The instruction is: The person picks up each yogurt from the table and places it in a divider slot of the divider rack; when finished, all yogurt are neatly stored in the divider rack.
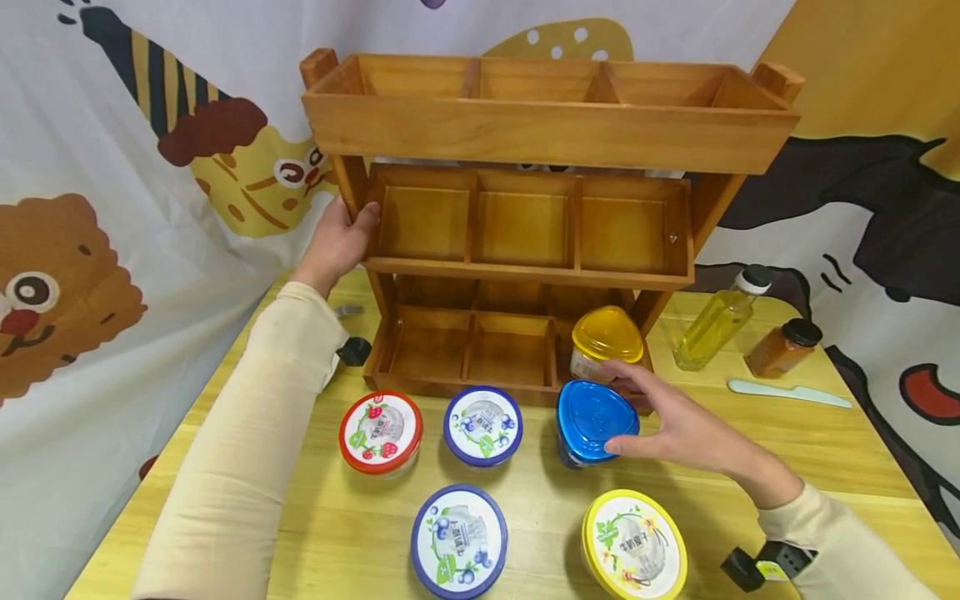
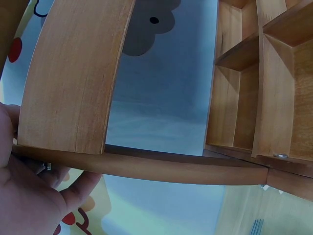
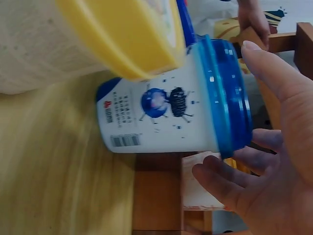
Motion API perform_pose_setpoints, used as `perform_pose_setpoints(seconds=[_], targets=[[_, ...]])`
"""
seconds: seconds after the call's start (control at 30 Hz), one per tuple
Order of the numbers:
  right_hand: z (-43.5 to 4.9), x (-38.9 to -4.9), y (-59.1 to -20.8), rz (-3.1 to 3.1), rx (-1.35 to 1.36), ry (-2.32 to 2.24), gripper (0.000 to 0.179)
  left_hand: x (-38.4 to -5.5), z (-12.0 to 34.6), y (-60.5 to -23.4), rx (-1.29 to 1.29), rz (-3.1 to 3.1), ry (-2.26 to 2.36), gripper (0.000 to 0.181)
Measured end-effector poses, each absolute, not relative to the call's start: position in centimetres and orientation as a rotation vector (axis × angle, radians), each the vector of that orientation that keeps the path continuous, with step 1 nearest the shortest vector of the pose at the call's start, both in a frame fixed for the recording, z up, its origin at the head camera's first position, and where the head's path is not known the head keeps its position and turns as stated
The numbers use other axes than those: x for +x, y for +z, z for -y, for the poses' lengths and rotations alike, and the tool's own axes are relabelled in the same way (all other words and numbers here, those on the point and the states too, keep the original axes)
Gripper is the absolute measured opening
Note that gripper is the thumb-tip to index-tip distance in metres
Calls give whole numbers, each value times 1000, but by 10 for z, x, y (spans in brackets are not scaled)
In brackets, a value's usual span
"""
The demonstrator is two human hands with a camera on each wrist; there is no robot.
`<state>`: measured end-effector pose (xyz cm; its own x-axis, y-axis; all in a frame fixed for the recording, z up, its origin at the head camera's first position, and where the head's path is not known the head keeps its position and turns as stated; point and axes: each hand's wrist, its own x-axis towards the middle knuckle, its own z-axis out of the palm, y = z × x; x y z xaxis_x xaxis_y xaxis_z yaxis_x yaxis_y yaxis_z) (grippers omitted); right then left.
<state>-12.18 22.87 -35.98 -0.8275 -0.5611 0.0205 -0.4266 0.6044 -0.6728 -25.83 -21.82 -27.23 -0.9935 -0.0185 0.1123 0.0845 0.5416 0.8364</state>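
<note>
A three-tier wooden rack (image 1: 551, 129) stands on the table, each tier divided into compartments. My left hand (image 1: 341, 242) grips its left side post at the middle tier; the post also crosses the left wrist view (image 2: 186, 169). In front of the rack's lower right corner stands a blue-lidded cup (image 1: 596, 421) with a white, printed side (image 3: 161, 112). My right hand (image 1: 675, 421) is spread around its lid, thumb at the near edge and fingers at the far side, without closing on it. Behind it, a yellow-lidded cup (image 1: 606, 337) sits in the bottom right compartment.
Round tubs stand in front: red-rimmed (image 1: 381, 433), blue-rimmed (image 1: 483, 427), another blue-rimmed (image 1: 459, 542) and yellow-rimmed (image 1: 634, 546). To the right are an oil bottle (image 1: 716, 325), a small dark-capped jar (image 1: 782, 348) and a pale knife (image 1: 789, 392). A fork (image 1: 349, 311) lies left of the rack.
</note>
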Motion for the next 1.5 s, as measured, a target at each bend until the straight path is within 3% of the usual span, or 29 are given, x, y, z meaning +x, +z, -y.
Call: perform_pose_setpoints(seconds=[0.57, 1.5], targets=[[-224, -124, -377, -2583, -901, -999, 97, -259, 218, -272, -53, 2670, -1443, 54], [-225, -123, -375, -2534, -831, -1089, 91, -257, 218, -271, -59, 2671, -1459, 54]])
